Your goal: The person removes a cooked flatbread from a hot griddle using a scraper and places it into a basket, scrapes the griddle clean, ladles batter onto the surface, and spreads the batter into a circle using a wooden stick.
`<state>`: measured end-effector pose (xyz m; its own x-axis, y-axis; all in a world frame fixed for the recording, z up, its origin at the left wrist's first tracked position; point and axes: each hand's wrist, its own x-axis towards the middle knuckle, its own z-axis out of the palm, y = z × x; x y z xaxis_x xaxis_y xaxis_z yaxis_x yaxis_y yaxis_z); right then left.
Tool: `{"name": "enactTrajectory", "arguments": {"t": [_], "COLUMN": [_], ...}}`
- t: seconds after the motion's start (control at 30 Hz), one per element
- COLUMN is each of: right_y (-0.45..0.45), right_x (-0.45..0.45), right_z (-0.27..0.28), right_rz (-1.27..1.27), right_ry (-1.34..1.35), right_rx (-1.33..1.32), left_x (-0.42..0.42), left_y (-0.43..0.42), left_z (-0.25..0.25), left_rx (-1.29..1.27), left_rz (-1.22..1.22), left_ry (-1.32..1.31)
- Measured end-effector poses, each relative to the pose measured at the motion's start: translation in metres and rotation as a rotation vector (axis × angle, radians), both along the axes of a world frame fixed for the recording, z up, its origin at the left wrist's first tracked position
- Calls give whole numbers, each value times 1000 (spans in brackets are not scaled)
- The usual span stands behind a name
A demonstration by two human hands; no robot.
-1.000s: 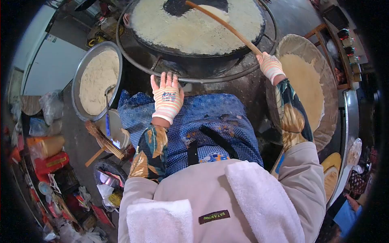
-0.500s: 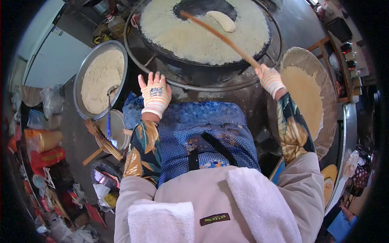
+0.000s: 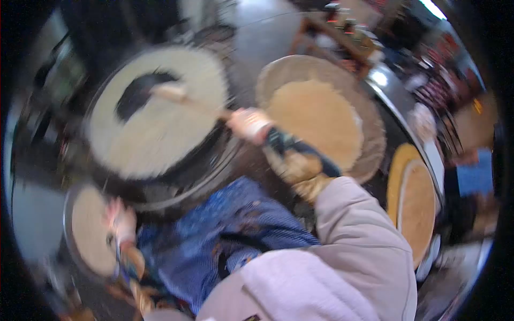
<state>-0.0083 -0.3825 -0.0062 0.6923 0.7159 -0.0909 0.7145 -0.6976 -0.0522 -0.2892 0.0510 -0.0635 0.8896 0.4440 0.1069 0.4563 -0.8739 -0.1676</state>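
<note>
A long wooden stick [image 3: 206,108] lies in the grip of my right hand [image 3: 250,125], which wears a striped glove. Its far end reaches over the round griddle [image 3: 179,182], near a pale lump of dough [image 3: 170,92]. Pale batter [image 3: 152,142] coats most of the griddle, apart from a dark patch left of the lump. My left hand [image 3: 121,220], also gloved and blurred, has its fingers apart beside the metal basin [image 3: 68,224] of pale dough [image 3: 91,232]; it holds nothing.
A large round tray [image 3: 369,123] with tan flat sheets [image 3: 316,123] stands right of the griddle. Further right are oval tan slabs [image 3: 416,208] and a metal counter edge [image 3: 393,109]. A wooden rack with jars [image 3: 348,32] stands behind.
The view has swung to the right and blurred, so the griddle now shows at the left. The stick's far end has come beside the dough lump. My left hand has moved nearer the basin.
</note>
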Motion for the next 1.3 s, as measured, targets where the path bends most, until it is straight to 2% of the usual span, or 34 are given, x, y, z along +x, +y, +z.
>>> {"name": "enactTrajectory", "arguments": {"t": [0.03,0.07,0.1,0.17,0.23,0.3,0.4,0.5,0.57,0.67,0.7,0.73,0.77,0.8,0.83,0.97,1.03,1.1,1.17,1.23,1.3], "right_y": [6,-2,4,0,-11,-2,1,-26,-29,-14,-17,-23,-25,-27,-26,-14,-22,-36,-39,-29,-17], "right_x": [-7,-17,-10,-21,4,7,-12,6,7,6,1,8,7,19,25,5,-2,6,16,23,-9], "right_z": [-3,-2,-21,-25,-28,-17,-2,-16,1,-6,-10,-26,-10,-18,-18,-6,-20,-30,-16,-39,-11], "right_rz": [-159,-60,-101,-317,-432,-404,-312,-215,-338,-332,-296,-256,-153,-384,-485,-370,-261,-408,-433,-244,-348], "right_ry": [91,111,97,78,63,40,78,72,87,175,127,88,49,107,55,55,72,114,172,38,103], "right_rx": [147,283,204,150,204,213,192,65,101,196,210,167,-31,-9,45,148,51,141,141,93,181], "left_x": [8,11,14,10,9,10,4,2,3,6,7,8,6,5,7,9,10,10,16,20,29], "left_y": [-23,-23,-39,-62,-130,-178,-168,-162,-151,-136,-128,-120,-112,-103,-95,-69,-57,-35,-24,-18,-44], "left_z": [27,15,14,-27,-9,8,-1,8,18,17,15,14,13,7,8,5,5,-3,6,11,22], "left_rx": [-6,-1,26,57,-48,-152,-64,-73,-90,-57,-67,-44,-30,-28,-28,16,-4,-29,-59,2,35], "left_rz": [118,114,21,-311,-365,-256,-268,-262,-255,-253,-238,-204,-178,-150,-131,-55,-24,-14,47,143,42], "left_ry": [109,74,-74,-289,-86,59,-13,-35,-21,-75,-84,-73,-68,-64,-52,-58,-72,-68,10,51,-69]}}
